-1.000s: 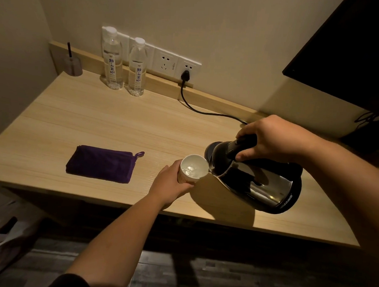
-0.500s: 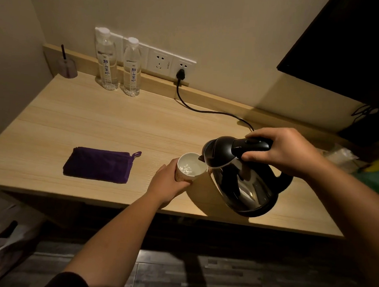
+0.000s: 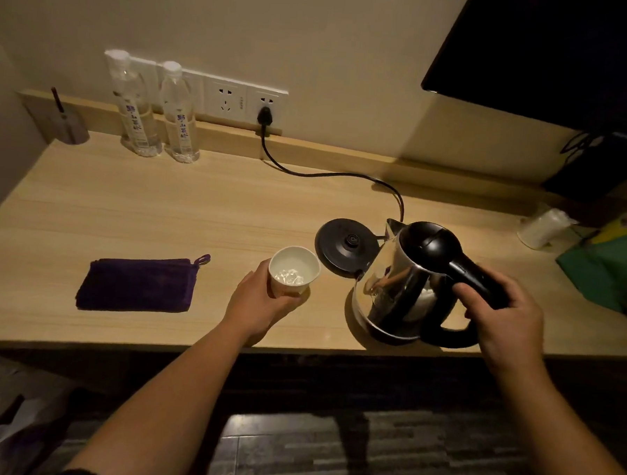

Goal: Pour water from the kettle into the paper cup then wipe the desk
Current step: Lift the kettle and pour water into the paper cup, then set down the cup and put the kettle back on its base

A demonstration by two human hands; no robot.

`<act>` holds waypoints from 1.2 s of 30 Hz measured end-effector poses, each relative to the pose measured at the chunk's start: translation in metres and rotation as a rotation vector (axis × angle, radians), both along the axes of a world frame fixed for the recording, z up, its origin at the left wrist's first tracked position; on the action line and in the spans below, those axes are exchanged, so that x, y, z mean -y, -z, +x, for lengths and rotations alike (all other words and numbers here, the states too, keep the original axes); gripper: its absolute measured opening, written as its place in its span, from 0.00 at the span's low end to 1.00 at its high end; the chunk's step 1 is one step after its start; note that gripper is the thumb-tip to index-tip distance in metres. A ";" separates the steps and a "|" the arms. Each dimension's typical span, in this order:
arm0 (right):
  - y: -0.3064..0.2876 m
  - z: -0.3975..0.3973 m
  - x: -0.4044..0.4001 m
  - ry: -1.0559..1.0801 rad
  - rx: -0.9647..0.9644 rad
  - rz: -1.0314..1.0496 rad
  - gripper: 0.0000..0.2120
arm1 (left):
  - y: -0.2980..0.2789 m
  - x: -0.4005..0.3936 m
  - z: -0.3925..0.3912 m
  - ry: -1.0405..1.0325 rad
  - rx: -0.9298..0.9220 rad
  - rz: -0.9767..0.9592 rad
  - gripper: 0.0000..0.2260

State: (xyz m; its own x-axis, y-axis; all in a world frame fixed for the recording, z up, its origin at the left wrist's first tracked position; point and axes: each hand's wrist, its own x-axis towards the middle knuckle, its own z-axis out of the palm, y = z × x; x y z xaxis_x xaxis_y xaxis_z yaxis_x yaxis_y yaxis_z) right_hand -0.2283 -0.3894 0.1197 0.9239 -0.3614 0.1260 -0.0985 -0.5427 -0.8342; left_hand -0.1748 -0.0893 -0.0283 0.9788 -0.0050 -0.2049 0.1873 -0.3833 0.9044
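Kettle stood near the desk's front edge beside its base, right hand clamped on the handle. Left hand gripped the cup, water inside; its lower wall hidden by fingers. Cloth lay apart, left.

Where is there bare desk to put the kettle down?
The widest bare patch lies between the two bottles and the purple cloth. Around the cup, base and kettle it is crowded.
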 end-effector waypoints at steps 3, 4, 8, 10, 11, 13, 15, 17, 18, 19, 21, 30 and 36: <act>0.014 -0.006 0.010 0.117 0.050 0.062 0.17 | -0.002 0.000 -0.001 -0.004 -0.009 -0.013 0.35; 0.019 -0.007 0.013 0.153 0.063 0.082 0.16 | -0.002 0.000 -0.002 -0.004 -0.009 -0.013 0.34; 0.035 -0.006 0.020 0.238 0.088 0.139 0.17 | -0.004 0.003 -0.004 -0.007 -0.011 -0.026 0.33; 0.042 -0.002 0.023 0.260 0.100 0.162 0.17 | -0.004 0.003 -0.004 -0.013 -0.010 -0.023 0.32; 0.044 0.000 0.023 0.266 0.109 0.170 0.17 | -0.004 0.004 -0.004 -0.015 -0.010 -0.017 0.32; 0.048 0.003 0.023 0.269 0.115 0.181 0.17 | -0.002 0.004 -0.003 -0.015 -0.009 0.002 0.32; 0.049 0.004 0.022 0.246 0.111 0.177 0.18 | -0.002 0.004 -0.003 -0.011 -0.006 0.019 0.32; 0.049 0.005 0.023 0.230 0.097 0.162 0.18 | -0.002 0.004 -0.003 -0.001 -0.002 0.038 0.32; 0.048 0.005 0.024 0.223 0.086 0.152 0.18 | -0.002 0.004 -0.003 0.001 -0.005 0.040 0.32; 0.048 0.005 0.025 0.211 0.077 0.139 0.19 | -0.003 0.004 -0.002 -0.002 -0.010 0.035 0.33; 0.047 0.005 0.027 0.185 0.051 0.115 0.21 | -0.003 0.003 -0.002 -0.003 -0.020 0.035 0.34; 0.046 -0.004 0.022 0.076 0.173 -0.536 0.28 | -0.004 0.001 0.000 0.020 -0.017 0.069 0.35; 0.061 -0.003 -0.066 -0.399 0.334 -0.430 0.12 | -0.011 -0.001 0.000 0.064 -0.018 0.092 0.35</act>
State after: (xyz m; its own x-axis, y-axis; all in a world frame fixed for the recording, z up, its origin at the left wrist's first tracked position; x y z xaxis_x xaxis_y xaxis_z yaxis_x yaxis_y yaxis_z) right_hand -0.2309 -0.3236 0.0588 0.8627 0.1459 0.4842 0.4041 -0.7746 -0.4866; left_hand -0.1744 -0.0879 -0.0171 0.9733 -0.0477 -0.2246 0.1754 -0.4767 0.8614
